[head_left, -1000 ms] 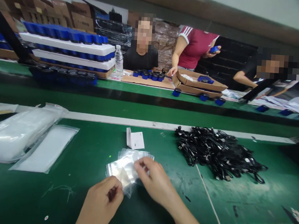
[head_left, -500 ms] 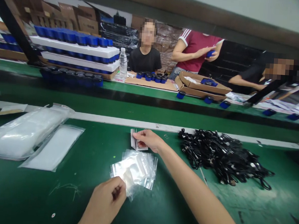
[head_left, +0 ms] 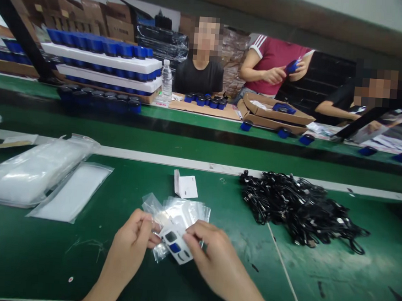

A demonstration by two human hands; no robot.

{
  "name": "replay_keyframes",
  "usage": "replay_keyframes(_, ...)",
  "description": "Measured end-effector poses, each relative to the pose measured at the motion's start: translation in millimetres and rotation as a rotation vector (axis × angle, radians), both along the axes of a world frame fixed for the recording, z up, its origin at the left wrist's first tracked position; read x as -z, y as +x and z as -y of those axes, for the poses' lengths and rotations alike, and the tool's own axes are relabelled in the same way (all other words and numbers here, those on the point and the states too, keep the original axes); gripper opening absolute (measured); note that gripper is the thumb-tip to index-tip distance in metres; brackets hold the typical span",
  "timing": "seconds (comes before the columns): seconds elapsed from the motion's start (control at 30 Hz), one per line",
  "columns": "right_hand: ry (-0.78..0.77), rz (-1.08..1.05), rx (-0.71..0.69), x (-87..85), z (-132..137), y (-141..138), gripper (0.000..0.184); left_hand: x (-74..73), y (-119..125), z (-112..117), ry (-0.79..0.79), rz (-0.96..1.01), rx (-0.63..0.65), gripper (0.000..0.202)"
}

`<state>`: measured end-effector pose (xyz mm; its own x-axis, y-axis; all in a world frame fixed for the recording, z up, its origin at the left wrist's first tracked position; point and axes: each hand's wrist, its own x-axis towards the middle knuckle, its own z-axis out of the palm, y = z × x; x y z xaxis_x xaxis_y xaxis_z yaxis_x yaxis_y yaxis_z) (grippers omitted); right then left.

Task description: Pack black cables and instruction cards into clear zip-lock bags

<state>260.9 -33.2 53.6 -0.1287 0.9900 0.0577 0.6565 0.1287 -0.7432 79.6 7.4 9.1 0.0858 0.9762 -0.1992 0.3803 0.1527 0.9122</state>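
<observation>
My left hand pinches a small clear plastic bag at its mouth. My right hand holds a small white card with dark and blue print and pushes it against that bag. Both hands hover low over the green table, just in front of a loose pile of clear bags. A short stack of white cards lies a little farther back. A heap of black cables lies to the right.
Large packs of clear bags lie at the left. Beyond a green conveyor, three people work among blue caps, cardboard trays, a water bottle and white trays of blue items.
My right hand went back to the card stack, took one card and brought it to the front. My left hand lifted one clear bag off the pile.
</observation>
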Motion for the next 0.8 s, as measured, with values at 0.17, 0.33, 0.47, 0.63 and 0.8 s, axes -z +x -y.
replay_keyframes(0.17,0.128,-0.062,0.025,18.8,11.2,-29.1,0.019,0.8,7.5,3.8,0.196,-0.198,-0.086,0.027)
replay_keyframes(0.33,0.167,-0.451,0.316,53.4,30.9,-54.4,0.052,-2.1,7.8,1.8,0.262,-0.226,-0.17,0.027)
replay_keyframes(0.47,-0.146,-0.641,0.215,64.8,39.8,-66.0,0.014,-4.4,6.1,1.0,0.29,-0.254,-0.175,0.026)
replay_keyframes(0.63,0.411,-0.218,0.17,55.2,32.3,-45.2,0.016,-5.2,3.0,4.3,0.308,-0.307,-0.123,0.026)
replay_keyframes(0.8,0.727,0.078,0.044,53.6,29.5,-34.5,0.028,-7.6,4.1,10.9,0.454,-0.367,0.039,0.013)
